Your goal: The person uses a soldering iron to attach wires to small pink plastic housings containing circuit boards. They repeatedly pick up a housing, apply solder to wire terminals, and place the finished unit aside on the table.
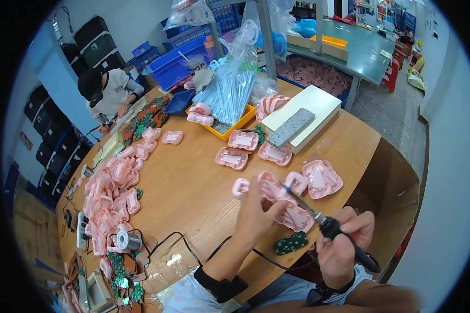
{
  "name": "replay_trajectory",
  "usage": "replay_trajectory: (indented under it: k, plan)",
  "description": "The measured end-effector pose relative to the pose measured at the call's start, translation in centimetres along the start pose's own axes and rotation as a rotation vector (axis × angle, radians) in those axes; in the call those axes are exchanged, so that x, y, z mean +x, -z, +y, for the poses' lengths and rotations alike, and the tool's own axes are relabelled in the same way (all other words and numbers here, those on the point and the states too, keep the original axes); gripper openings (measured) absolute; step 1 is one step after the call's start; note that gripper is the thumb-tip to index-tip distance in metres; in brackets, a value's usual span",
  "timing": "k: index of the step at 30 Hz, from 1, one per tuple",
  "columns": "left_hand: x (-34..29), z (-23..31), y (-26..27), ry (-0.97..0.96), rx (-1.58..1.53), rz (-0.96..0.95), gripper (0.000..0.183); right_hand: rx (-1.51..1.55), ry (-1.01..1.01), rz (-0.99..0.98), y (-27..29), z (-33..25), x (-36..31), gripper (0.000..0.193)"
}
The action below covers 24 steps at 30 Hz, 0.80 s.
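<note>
Your right hand (344, 237) is closed around the black handle of a soldering iron (329, 227), fingers and thumb wrapped on the grip, with the metal shaft slanting up and leftward out of your fist. Your left hand (256, 216) has its thumb and fingers set apart by the width of a pink casing (270, 181), which they have hold of from the near left side. That casing lies between your left fingertips and the iron's tip, over the wooden table (188, 167); whether it touches the tabletop you cannot tell, since your fingers cover part of it. The tip is right beside the casing, but contact between them is too blurred to make out.

Just below the shaft, near your left thumb, sits an open pink shell (298, 218), and beyond the iron to the right lies a larger pink shell (322, 179), apart from both hands. A green circuit board (291, 243) rests on the table between your wrists, touched by neither hand. Farther left, a solder spool (128, 241) stands beside a heap of pink shells (112, 188).
</note>
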<state>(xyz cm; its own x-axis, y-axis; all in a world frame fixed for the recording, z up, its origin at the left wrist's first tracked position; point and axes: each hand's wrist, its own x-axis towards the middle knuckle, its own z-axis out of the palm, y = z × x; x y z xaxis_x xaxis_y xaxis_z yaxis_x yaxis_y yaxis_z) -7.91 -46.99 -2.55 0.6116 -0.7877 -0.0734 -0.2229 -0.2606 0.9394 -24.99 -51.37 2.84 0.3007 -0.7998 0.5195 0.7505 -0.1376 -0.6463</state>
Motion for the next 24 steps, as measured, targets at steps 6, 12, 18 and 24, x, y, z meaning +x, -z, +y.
replay_trajectory:
  k: [6, 12, 18, 24]
  plan:
    - [-1.5, 2.9, -3.5, -0.119, -0.310, -0.603, 0.052, -0.004, 0.061, 0.016, -0.1, -1.1, 0.0, 0.022]
    - [-1.3, 2.4, -0.7, -0.125, 0.335, -0.094, 0.028, -0.013, 0.043, 0.033, 0.7, -1.9, -0.4, 0.023]
    - [3.0, -1.0, 4.8, -0.293, 0.576, 0.247, 0.041, 0.017, -0.010, 0.018, 1.1, 0.1, -0.8, 0.022]
    - [9.1, -4.0, 6.2, -0.342, 0.790, 0.277, 0.055, 0.035, -0.115, -0.008, 1.8, 2.1, -0.8, 0.022]
